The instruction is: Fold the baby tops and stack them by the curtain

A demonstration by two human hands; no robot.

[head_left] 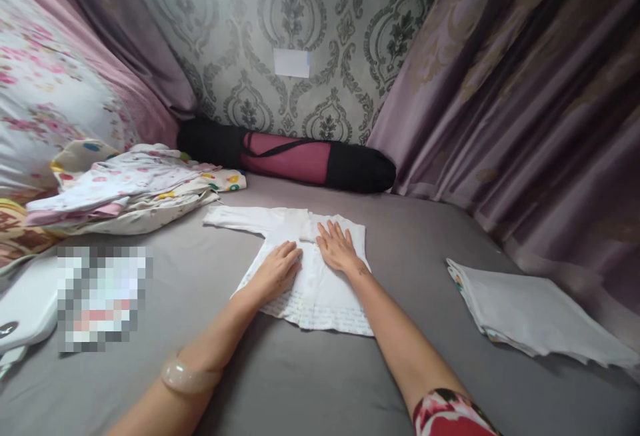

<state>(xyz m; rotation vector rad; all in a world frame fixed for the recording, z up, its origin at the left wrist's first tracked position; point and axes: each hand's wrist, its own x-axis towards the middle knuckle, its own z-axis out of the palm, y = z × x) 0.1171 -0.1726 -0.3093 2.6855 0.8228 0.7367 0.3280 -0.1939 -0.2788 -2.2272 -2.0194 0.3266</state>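
Observation:
A small white long-sleeved shirt (325, 296) lies flat in front of me, with faint print along its hem. Its left sleeve (240, 217) stretches out to the left, while the right sleeve is folded inward across the chest. My right hand (337, 247) rests on the upper right part of the shirt, fingers spread, by the folded sleeve. On the left half lies my left hand (277, 273), palm down with the fingers extended. Neither hand grips the cloth.
Rumpled children's clothes (135, 183) are heaped at the left. A white device (35, 303) lies beside a blurred-out item (105, 299). Folded white cloth (535, 309) sits at the right. Against the patterned wall rests a long black and maroon bag (290, 157).

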